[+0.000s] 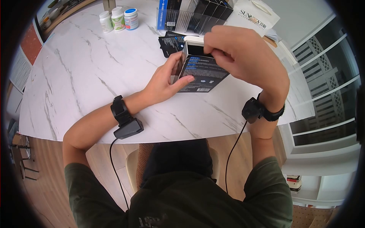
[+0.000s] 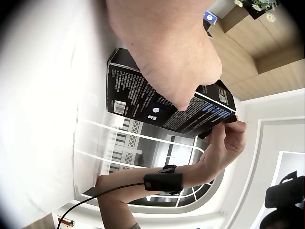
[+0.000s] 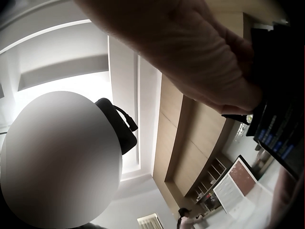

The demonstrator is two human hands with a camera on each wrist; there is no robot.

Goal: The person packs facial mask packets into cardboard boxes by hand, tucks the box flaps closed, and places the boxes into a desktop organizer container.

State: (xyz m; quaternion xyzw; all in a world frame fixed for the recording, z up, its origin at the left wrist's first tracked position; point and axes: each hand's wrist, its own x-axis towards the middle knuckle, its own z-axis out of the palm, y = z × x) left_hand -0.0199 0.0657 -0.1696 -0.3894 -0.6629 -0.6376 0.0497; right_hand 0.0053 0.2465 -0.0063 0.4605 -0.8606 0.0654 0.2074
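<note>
A black cardboard box (image 1: 205, 72) with white and blue print is tilted at the table's middle, its top open and a white flap (image 1: 194, 39) standing up. My left hand (image 1: 165, 78) grips the box from its left side, the thumb across the printed face. At the open top is my right hand (image 1: 243, 53), its fingers bent down over the opening. The left wrist view shows the right hand (image 2: 228, 143) at the box's upper edge. I cannot tell what its fingertips hold. Behind the box lie several flat black packets (image 1: 171, 43).
Three supplement bottles (image 1: 118, 19) stand at the back left of the marble-patterned table (image 1: 95, 68). A clear holder (image 1: 186, 21) with books and black boxes is at the back, beside a white paper bag (image 1: 256, 17). Cables hang from both wrist cameras.
</note>
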